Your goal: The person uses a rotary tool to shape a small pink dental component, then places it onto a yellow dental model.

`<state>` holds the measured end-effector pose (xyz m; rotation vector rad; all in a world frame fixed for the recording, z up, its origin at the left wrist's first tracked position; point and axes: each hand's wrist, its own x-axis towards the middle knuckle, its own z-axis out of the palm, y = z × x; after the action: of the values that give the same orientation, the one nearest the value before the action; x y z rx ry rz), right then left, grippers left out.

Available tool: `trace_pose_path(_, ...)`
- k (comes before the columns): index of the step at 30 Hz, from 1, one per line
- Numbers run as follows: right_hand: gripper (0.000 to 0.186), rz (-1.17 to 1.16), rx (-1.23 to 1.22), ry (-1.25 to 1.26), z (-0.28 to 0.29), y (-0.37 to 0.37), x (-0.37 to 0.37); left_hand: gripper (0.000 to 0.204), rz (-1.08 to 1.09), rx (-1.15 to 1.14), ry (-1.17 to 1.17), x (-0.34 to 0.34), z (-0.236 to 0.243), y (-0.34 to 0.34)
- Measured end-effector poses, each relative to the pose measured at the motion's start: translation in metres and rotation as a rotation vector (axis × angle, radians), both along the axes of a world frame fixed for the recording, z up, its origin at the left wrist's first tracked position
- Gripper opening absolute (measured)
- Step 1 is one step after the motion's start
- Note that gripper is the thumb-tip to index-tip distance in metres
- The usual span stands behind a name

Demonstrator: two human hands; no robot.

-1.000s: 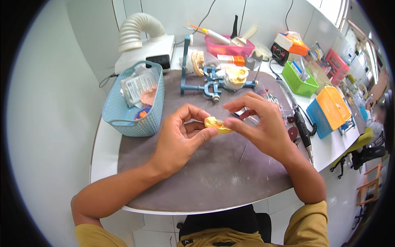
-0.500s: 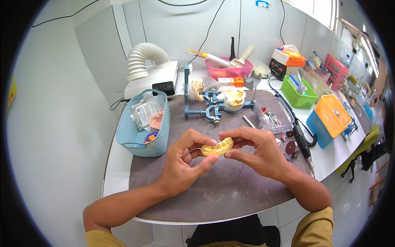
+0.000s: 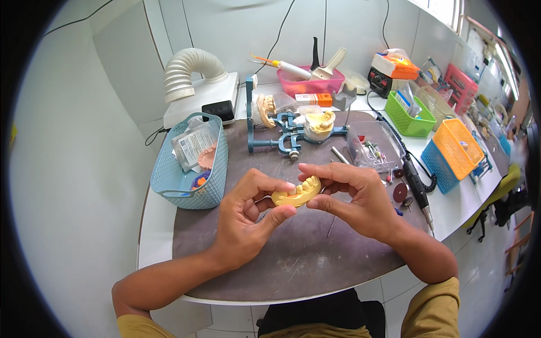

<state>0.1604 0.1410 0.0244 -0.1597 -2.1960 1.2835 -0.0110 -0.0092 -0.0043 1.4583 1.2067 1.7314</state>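
A yellow dental cast (image 3: pixel 297 195) with a row of teeth hangs above the brown work mat, tilted up at its right end. My left hand (image 3: pixel 248 214) pinches its left end, with the index fingertip at a paler tooth and the thumb below. At the cast's right end, my right hand (image 3: pixel 354 198) holds it between thumb and fingers. Part of the cast is hidden behind the fingers. Farther off stands a blue dental articulator (image 3: pixel 290 137), bearing a cream cast (image 3: pixel 265 110) on its upright side and a white-based yellow cast (image 3: pixel 319 126).
To the left stands a light blue basket (image 3: pixel 189 183). A clear box of burs (image 3: pixel 376 147) and a black rotary handpiece (image 3: pixel 416 188) lie at the right, near sanding discs (image 3: pixel 400 192). Behind are a pink tub (image 3: pixel 310 85), a green basket (image 3: pixel 410 115) and a hose unit (image 3: pixel 200 101).
The yellow cast has tilted, its right end rising, so more of its base faces me. Both hands still hold it. The whole view has shifted slightly.
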Motion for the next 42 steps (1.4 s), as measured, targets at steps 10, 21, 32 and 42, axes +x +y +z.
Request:
trace_pose_path(10, 0.047, 0.001, -0.004, 0.006, 0.002, -0.002, 0.001, 0.036, 0.009, 0.002, 0.000, 0.001, 0.001, 0.000)
trace_pose_path(21, 0.049, 0.031, -0.147, -0.013, 0.002, -0.003, 0.000, 0.029, 0.019, 0.032, 0.023, 0.001, 0.001, 0.001)
trace_pose_path(32, 0.039, 0.046, -0.446, -0.141, 0.008, -0.005, -0.001, 0.048, 0.132, -0.101, -0.048, 0.004, 0.006, 0.001)
trace_pose_path(42, 0.046, -0.033, 0.142, 0.085, -0.006, -0.012, -0.002, 0.042, 0.106, -0.063, -0.070, 0.005, 0.007, 0.002)
